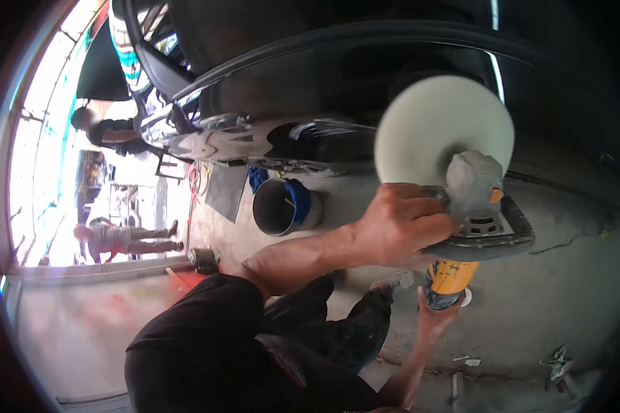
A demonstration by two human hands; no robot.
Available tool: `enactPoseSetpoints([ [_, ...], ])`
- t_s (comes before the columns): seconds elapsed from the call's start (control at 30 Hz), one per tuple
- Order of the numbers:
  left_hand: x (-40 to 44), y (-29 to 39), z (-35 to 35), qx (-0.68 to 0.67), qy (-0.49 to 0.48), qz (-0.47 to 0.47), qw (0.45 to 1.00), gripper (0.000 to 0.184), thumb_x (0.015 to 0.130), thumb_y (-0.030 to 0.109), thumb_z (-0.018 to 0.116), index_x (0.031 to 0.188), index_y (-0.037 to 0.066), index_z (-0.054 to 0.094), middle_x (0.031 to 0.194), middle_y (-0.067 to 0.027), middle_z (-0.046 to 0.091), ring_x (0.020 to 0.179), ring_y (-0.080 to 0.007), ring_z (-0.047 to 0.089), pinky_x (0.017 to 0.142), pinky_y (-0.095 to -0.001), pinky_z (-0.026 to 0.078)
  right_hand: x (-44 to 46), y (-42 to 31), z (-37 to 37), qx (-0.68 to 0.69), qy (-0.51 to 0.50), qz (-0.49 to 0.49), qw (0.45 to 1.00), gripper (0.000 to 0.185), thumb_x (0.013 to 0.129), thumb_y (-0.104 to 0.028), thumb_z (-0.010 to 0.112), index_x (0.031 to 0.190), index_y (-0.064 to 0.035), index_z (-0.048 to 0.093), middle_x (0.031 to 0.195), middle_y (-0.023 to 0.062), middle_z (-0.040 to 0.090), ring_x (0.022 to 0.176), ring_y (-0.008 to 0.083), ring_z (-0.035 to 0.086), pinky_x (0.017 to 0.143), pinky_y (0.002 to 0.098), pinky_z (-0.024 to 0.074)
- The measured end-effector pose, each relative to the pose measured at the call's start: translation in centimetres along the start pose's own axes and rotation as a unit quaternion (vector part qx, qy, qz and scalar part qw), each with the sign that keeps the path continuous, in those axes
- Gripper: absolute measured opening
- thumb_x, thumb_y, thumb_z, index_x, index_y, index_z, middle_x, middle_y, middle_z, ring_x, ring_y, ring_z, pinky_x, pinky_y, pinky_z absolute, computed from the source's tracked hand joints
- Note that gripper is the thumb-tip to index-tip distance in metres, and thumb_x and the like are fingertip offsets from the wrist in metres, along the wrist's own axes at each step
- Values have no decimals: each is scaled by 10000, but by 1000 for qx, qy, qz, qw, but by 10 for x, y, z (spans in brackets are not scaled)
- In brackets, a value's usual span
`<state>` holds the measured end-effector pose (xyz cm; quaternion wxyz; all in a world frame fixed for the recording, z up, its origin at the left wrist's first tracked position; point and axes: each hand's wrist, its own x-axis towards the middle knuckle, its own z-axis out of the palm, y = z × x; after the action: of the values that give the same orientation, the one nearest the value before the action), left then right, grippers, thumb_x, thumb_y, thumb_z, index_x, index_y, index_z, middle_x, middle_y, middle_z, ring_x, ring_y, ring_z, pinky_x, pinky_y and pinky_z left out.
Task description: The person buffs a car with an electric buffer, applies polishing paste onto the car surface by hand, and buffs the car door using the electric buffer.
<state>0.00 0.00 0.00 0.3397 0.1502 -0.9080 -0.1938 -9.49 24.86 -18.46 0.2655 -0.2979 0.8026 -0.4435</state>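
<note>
My left hand [410,224] is closed round the black D-shaped front handle of a yellow and grey power polisher [474,182]. Lower down, my right hand [437,315] grips the dark rear end of its yellow body, with some fingers hidden behind it. The tool's round pale pad [437,127] faces the glossy black car body panel [289,76] and lies against or very close to it. Whitish smears show on the lower part of the car [324,131].
A dark bucket [275,206] with blue cloths on its rim stands on the concrete floor [565,289]. Two people, one in dark clothes [114,134] and one in a light top [110,239], are farther off at the left. A cable trails at the right.
</note>
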Motion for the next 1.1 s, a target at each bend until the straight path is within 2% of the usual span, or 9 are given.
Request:
enactPoseSetpoints([
  [0.07, -15, 1, 3, -38, 59, -17, 997, 269, 593, 129, 796, 691, 75, 552, 607, -41, 548, 496, -228, 573, 451, -366, 439, 3, -11, -26, -47, -22, 11, 999, 904, 665, -103, 896, 1391, 59, 382, 1251, 246, 585, 1171, 346, 594, 981, 432, 464],
  [0.17, -111, -57, -49, -51, 152, -43, 986, 263, 619, 103, 791, 665, 73, 533, 578, -37, 512, 462, -229, 536, 428, -358, 410, -13, -46, 46, -109, -19, -27, 994, 891, 633, -82, 904, 1364, 51, 410, 1238, 231, 582, 1156, 348, 595, 978, 435, 465],
  [0.23, -103, -35, -188, 85, 34, -46, 995, 242, 653, 60, 773, 662, 75, 531, 544, -25, 442, 421, -215, 467, 407, -358, 362, -70, -131, 134, 56, -98, 2, 994, 889, 621, -68, 905, 1358, 42, 419, 1246, 226, 574, 1160, 351, 592, 978, 437, 467],
  [0.3, -128, -41, -201, 85, 70, -58, 992, 255, 672, 37, 765, 653, 76, 513, 531, -22, 410, 405, -206, 437, 399, -357, 340, -70, -142, 133, 19, -104, -21, 994, 888, 615, -53, 902, 1358, 33, 424, 1262, 223, 564, 1172, 356, 586, 983, 439, 466],
  [0.33, -135, -45, -206, 73, 95, -33, 992, 303, 768, -8, 738, 624, 76, 485, 506, -35, 438, 378, -157, 411, 374, -296, 292, -70, -150, 131, 0, -110, -29, 993, 888, 614, -45, 900, 1361, 28, 425, 1275, 223, 558, 1183, 358, 581, 988, 439, 464],
  [0.5, -235, -86, -218, 64, 178, -78, 979, 287, 757, -9, 747, 642, 60, 494, 514, -41, 435, 385, -169, 405, 379, -303, 295, -83, -139, 179, -101, -123, -130, 979, 888, 660, -128, 886, 1403, -24, 412, 1190, 239, 644, 1076, 407, 658, 867, 445, 553],
  [0.77, -264, -67, -272, 184, 149, -149, 960, 201, 751, -35, 737, 703, -3, 545, 580, -106, 536, 468, -214, 540, 445, -329, 436, -94, -157, 214, -34, -207, -169, 963, 883, 701, -210, 873, 1415, -15, 392, 1142, 250, 655, 1012, 417, 678, 824, 440, 573],
  [0.83, -266, -71, -278, 180, 197, -147, 952, 231, 707, -21, 770, 690, 23, 544, 548, -52, 461, 437, -194, 477, 409, -317, 359, -98, -160, 226, -40, -227, -146, 962, 873, 700, -150, 872, 1414, -22, 387, 1156, 226, 655, 1046, 378, 678, 864, 429, 557],
  [1.1, -260, -71, -266, 185, 179, -137, 957, 253, 710, -8, 781, 680, 38, 534, 548, -54, 462, 442, -202, 489, 421, -315, 385, -98, -149, 226, -19, -213, -146, 966, 857, 692, -122, 874, 1398, -13, 400, 1180, 217, 641, 1067, 356, 672, 877, 428, 554],
])
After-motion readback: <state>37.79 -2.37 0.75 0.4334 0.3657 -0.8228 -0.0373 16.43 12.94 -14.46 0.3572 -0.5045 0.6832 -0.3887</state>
